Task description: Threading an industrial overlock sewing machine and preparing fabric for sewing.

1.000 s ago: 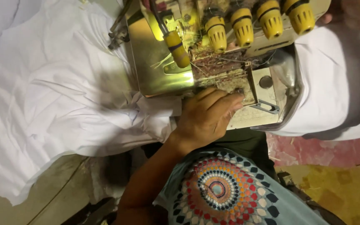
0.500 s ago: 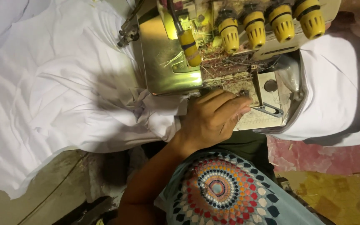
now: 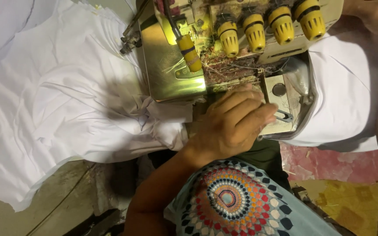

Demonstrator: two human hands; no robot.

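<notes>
My left hand (image 3: 235, 124) lies knuckles-up on the front of an overlock sewing machine (image 3: 171, 74), fingers close together and curled over the open metal cover (image 3: 281, 107), just below a lint-clogged thread area. Whether anything is pinched under the fingers is hidden. My left forearm runs down to a patterned sleeve (image 3: 237, 201). My right hand (image 3: 372, 17) shows only partly at the top right corner, resting against white cloth (image 3: 346, 87); its fingers are out of sight. A big pile of white fabric (image 3: 57, 109) spreads left of the machine, bunched at its needle side.
Several yellow tension knobs (image 3: 267, 28) line the machine's top. A yellow-handled part (image 3: 189, 52) stands over the shiny plate. Pink and yellow cloth (image 3: 333, 166) lies at the lower right. A bare worn table edge (image 3: 44, 205) shows at the lower left.
The whole view has drifted a little, so the machine sits further right. My left hand stays on the machine's front, its fingers reaching slightly further over the cover.
</notes>
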